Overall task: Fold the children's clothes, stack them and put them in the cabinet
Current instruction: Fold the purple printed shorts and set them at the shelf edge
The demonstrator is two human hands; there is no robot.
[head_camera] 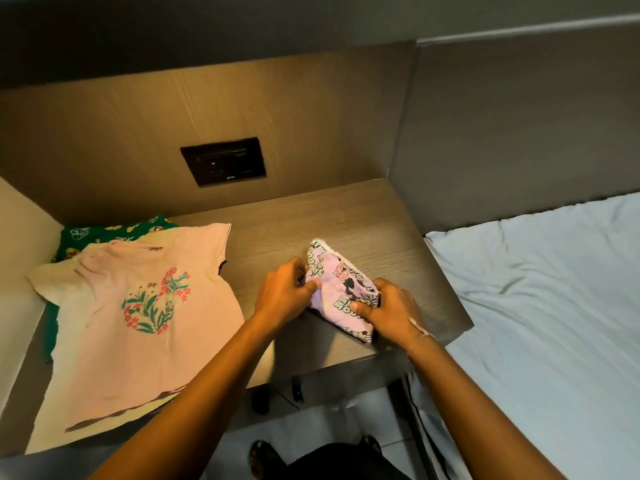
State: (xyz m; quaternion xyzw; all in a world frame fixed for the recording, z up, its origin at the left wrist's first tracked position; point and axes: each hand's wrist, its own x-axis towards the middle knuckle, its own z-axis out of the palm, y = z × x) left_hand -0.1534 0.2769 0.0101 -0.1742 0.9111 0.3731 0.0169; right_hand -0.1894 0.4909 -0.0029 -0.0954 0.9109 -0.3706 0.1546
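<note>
We grip lilac garment [341, 292] with left hand [284, 292] and right hand [389, 311]; loose pinch could undo fold near table [388, 216] edge.

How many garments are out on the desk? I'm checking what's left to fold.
3: a lilac printed garment held by both hands, a pink floral T-shirt spread flat at left, and a green printed garment under it. More may be hidden beneath.

A T-shirt [138, 317] lies on the desk's [277, 233] left half, over another garment [104, 233] toward the back-left corner — folded printed shorts [337, 289] sit near the right edge.
</note>
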